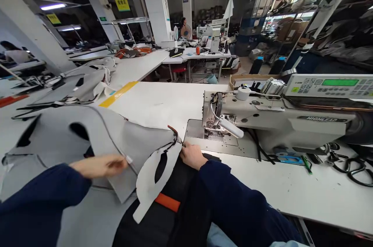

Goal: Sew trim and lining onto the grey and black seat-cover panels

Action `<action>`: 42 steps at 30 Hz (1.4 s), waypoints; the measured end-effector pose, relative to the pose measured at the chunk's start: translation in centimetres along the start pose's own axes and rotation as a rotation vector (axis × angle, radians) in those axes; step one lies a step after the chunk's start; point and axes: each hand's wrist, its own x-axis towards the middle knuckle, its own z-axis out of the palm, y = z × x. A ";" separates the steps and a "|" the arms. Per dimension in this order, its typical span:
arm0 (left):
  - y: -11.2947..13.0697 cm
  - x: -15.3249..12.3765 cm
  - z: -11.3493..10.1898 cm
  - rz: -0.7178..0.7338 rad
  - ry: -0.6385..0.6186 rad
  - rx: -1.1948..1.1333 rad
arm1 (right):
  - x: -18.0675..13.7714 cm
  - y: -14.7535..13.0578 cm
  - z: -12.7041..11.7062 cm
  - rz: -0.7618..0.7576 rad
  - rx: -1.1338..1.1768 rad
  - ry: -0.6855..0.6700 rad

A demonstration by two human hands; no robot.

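My right hand (pixel 193 156) pinches the corner of a large grey fabric piece (pixel 145 138), just left of the sewing machine's plate. Dark binding and a brown-orange strip show at that corner. My left hand (pixel 100 165), blurred, is curled over the grey fabric beside a dark seam line and a small white tag (pixel 129 159). Whatever its fingers hold is hidden. Between the hands hangs a pale panel (pixel 150 179) with an oval cutout. Black fabric (pixel 145 223) with an orange strip (pixel 167 202) lies below it.
A Highlead sewing machine (pixel 271 118) with a control panel (pixel 332 85) stands on the white table (pixel 166 99). Black scissors (pixel 354 171) and a blue tool (pixel 290 159) lie right of it. More grey pieces (pixel 90 79) are heaped at the far left. A person (pixel 184 22) is in the background.
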 end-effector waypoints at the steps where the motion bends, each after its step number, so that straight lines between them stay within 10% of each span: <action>1: 2.3 1.5 -1.4 0.075 0.026 -0.054 | -0.3 0.0 0.0 -0.007 0.000 0.010; 4: 8.2 7.3 -2.3 0.256 0.421 0.006 | -1.2 0.0 0.2 -0.011 -0.005 0.024; 10: 9.6 15.3 3.6 0.405 0.240 0.345 | -3.2 0.4 0.4 0.002 -0.021 0.059; 19: 6.5 17.2 3.9 0.642 0.267 0.543 | -4.8 0.1 -0.1 -0.036 0.058 0.041; 33: 13.9 20.7 2.4 0.594 0.066 0.590 | -8.1 4.9 -1.0 0.136 0.010 0.155; 38: 13.9 21.2 2.3 0.608 0.067 0.513 | -5.1 2.2 -2.1 -0.189 -0.184 0.138; 42: 13.8 21.1 2.4 0.589 0.089 0.503 | -3.1 -0.6 -0.2 -0.163 -0.104 0.110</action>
